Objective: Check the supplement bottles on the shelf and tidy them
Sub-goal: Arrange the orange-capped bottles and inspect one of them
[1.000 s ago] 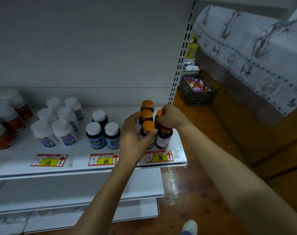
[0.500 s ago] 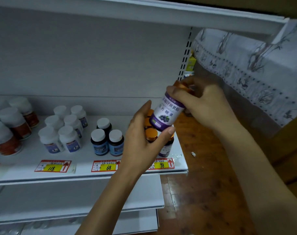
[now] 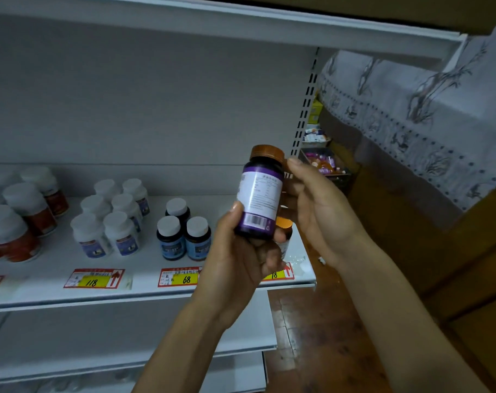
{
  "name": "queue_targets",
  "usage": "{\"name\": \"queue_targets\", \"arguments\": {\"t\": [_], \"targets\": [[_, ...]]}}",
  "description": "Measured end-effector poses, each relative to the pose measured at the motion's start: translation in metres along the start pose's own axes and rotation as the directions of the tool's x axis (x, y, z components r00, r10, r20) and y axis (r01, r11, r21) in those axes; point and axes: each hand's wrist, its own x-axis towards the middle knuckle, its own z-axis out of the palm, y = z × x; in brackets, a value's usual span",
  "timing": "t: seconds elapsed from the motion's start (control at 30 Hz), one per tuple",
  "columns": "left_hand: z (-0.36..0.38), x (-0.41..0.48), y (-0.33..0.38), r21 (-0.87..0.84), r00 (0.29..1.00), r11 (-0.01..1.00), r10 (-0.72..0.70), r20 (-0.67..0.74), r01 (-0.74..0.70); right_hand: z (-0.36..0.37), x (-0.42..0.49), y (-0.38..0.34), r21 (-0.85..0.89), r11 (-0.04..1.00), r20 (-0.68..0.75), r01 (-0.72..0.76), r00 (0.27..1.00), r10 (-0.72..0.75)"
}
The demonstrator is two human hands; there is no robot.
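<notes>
Since half a second before, the bottle [image 3: 259, 199] had turned from tilted with its front label showing to upright with its barcode side facing the camera, above the right end of the shelf [image 3: 144, 290]. The left hand [image 3: 241, 259] gripped its base with curled fingers. The right hand [image 3: 320, 217] lay against its side, thumb by the cap; whether it gripped, I cannot tell. White-capped bottles [image 3: 119, 222] stood in groups behind price tags [image 3: 93, 278]. A wooden floor [image 3: 312, 336] and a patterned cloth [image 3: 425, 114] lay to the right.

Dark btl [image 3: 259, 199] w/ orange cap, purple label, upright, above shelf [image 3: 54, 265]
</notes>
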Motion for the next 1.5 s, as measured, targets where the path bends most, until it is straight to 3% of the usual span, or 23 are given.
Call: {"name": "queue_targets", "arguments": {"t": [0.13, 0.37, 0.8, 1.0, 1.2, 1.33, 1.43, 1.5], "targets": [[-0.011, -0.003, 0.003, -0.263, 0.983, 0.956, -0.086, 0.16, 0.126, 0.006, -0.004, 0.004, 0.057, 0.998, 0.018, 0.019, 1.0, -0.02], [-0.028, -0.004, 0.0, -0.411, 0.92, 0.874, -0.095, 0.38, 0.26, 0.019, -0.001, 0.01, 0.042, 0.999, 0.063, -0.02, 0.998, 0.017], [-0.025, -0.015, 0.006, -0.378, 0.965, 0.903, -0.123, 0.232, 0.206, 0.028, -0.004, 0.013, 0.204, 0.971, 0.111, -0.125, 0.988, 0.104], [-0.013, -0.016, 0.006, -0.227, 0.994, 0.968, -0.109, -0.004, 0.105, 0.024, -0.007, 0.019, 0.221, 0.973, 0.127, -0.067, 0.991, 0.039], [-0.014, -0.017, 0.006, -0.068, 0.989, 0.997, -0.034, -0.147, 0.025, 0.018, -0.014, 0.02, 0.174, 0.984, 0.09, -0.026, 0.996, 0.011], [-0.014, -0.017, 0.006, 0.123, 0.972, 0.988, 0.115, -0.206, -0.09, 0.017, -0.014, 0.021, 0.138, 0.99, 0.07, -0.007, 0.998, -0.002], [-0.019, -0.016, 0.002, 0.433, 0.913, 0.875, 0.339, -0.228, -0.217, 0.018, -0.015, 0.021, 0.098, 0.995, 0.054, 0.02, 0.998, -0.026], [-0.027, -0.014, 0.0, 0.696, 0.835, 0.653, 0.533, -0.141, -0.3, 0.02, -0.016, 0.023, 0.06, 0.998, 0.051, 0.028, 0.998, -0.031]]}}
